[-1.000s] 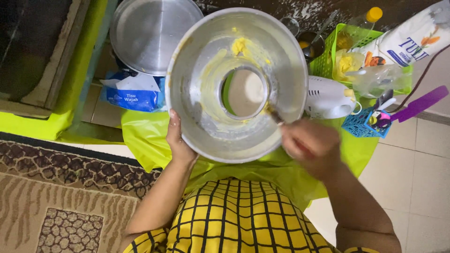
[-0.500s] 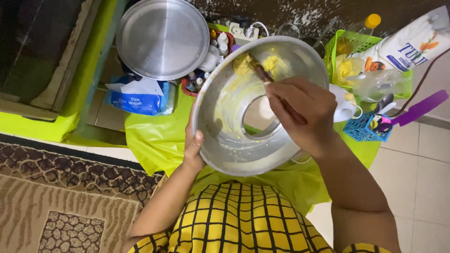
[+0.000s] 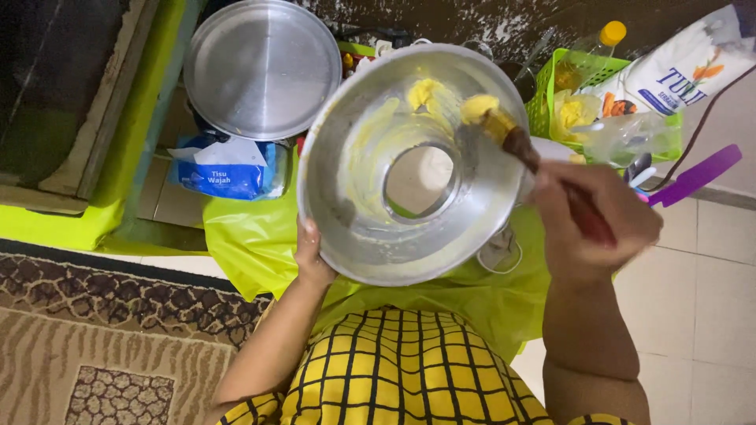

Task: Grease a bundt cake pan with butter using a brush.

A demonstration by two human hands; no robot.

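A round metal ring-shaped cake pan (image 3: 354, 189) with a hole in its middle is tilted toward me. Yellow butter is smeared over its upper inner wall. My left hand (image 3: 311, 256) grips the pan's lower left rim from beneath. My right hand (image 3: 594, 220) is closed on the dark handle of a pastry brush (image 3: 516, 142). The brush tip carries a lump of yellow butter and touches the pan's upper right inner wall.
A yellow-green plastic sheet (image 3: 244, 244) lies under the pan. A round metal lid (image 3: 260, 67) sits at upper left over a blue tissue pack (image 3: 224, 169). A green basket (image 3: 610, 102), white flour bag (image 3: 689, 63) and purple spatula (image 3: 697, 175) are at right. Patterned rug (image 3: 102, 346) lower left.
My right hand has drawn back to the right and down, out of the pan. The brush now reaches the upper right wall. More butter is spread inside the pan.
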